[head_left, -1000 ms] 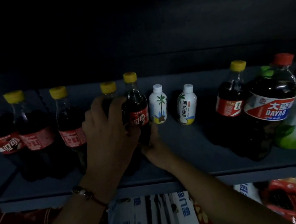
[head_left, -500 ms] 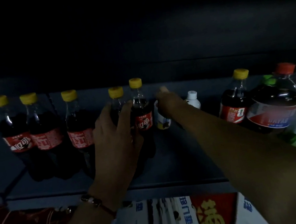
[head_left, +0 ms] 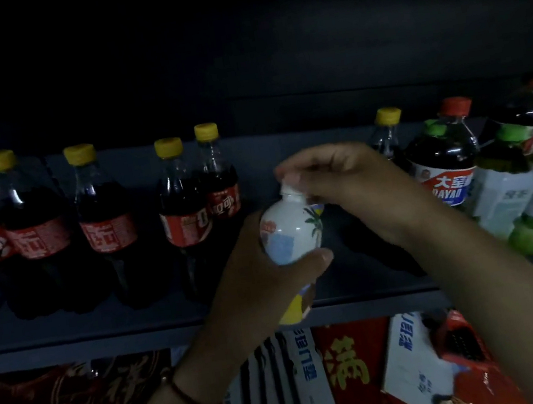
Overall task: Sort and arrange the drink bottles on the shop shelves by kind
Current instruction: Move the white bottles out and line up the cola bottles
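A small white coconut-drink bottle [head_left: 288, 233] with a palm-tree label is held in front of the dark shelf [head_left: 160, 335]. My left hand [head_left: 257, 286] wraps its body from below. My right hand [head_left: 341, 177] pinches its white cap from above. Several cola bottles with yellow caps and red labels [head_left: 183, 210] stand in a row on the left of the shelf. One more yellow-capped cola bottle [head_left: 386, 132] stands behind my right hand. The second white bottle is hidden.
At the right stand a big dark bottle with a red cap and DAYAO label [head_left: 443, 168] and green-capped tea bottles [head_left: 512, 192]. Below the shelf lie red and white-blue cartons [head_left: 305, 379]. The shelf's back is dark.
My right hand took a white bottle from the back of the shelf and brought it forward. My left hand let go of the cola bottles and now holds the white bottle's body.
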Tool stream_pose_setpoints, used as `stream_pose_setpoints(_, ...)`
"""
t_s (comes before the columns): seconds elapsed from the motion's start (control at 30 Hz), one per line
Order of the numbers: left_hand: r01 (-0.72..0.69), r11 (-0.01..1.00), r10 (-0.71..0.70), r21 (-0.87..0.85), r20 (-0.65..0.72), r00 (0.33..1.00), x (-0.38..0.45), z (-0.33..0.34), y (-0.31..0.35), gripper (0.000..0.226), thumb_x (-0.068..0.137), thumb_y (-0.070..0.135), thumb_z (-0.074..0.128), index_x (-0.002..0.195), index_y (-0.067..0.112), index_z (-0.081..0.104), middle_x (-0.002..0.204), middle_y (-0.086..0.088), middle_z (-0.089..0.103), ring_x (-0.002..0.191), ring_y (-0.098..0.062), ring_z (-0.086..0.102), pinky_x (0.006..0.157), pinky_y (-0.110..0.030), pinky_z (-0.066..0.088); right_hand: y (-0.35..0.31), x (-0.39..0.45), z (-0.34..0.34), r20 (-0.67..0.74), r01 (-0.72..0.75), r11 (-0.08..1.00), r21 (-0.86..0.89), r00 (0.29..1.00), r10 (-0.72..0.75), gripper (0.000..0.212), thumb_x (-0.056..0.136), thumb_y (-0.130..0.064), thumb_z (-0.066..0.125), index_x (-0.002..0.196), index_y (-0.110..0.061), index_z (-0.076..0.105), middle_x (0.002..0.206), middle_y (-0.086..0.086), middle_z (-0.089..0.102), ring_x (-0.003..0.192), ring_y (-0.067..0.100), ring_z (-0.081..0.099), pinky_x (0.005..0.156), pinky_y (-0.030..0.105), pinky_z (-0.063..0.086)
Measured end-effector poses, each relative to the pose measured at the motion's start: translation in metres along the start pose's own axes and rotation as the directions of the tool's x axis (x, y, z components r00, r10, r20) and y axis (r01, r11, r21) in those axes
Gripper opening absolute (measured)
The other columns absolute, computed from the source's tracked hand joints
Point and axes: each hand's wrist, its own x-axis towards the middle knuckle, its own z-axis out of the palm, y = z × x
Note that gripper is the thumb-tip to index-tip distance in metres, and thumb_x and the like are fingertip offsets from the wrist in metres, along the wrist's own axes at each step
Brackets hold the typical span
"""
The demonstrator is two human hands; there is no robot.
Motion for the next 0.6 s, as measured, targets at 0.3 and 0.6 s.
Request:
stream_pose_setpoints(0.3, -0.030, 0.945, -0.065, -0.325, -0.280, 0.958, -0.009, -0.029, 0.007, 0.061, 0.058, 0.040, 0.077, 0.116, 0.029, 0.064, 0.099, 0.007, 0.076, 0.086, -0.012, 0.074, 0.065, -0.024, 0.058, 0.137, 0.133, 0.022, -0.678, -0.364, 0.930, 0.040, 0.674, 0.293, 0.123, 0.069, -0.045, 0.083, 0.155, -0.014, 0.000, 0.157, 0.016, 0.023, 0.142, 0.034, 0.029, 0.114, 0.046, 0.029)
stream_pose_setpoints(0.6, 0.074, 0.881, -0.252, -0.468, -0.332, 0.909, -0.034, -0.048, 0.021, 0.072, 0.052, 0.050, 0.081, 0.120, 0.031, 0.064, 0.110, 0.004, 0.075, 0.102, -0.020, 0.071, 0.082, -0.036, 0.055, 0.117, 0.066, 0.042, -0.512, -0.267, 0.925, 0.271, 0.774, 0.373, 0.041, 0.070, -0.017, 0.084, 0.100, -0.005, 0.058, 0.084, 0.007, 0.068, 0.067, 0.016, 0.064, 0.058, 0.027, 0.050)
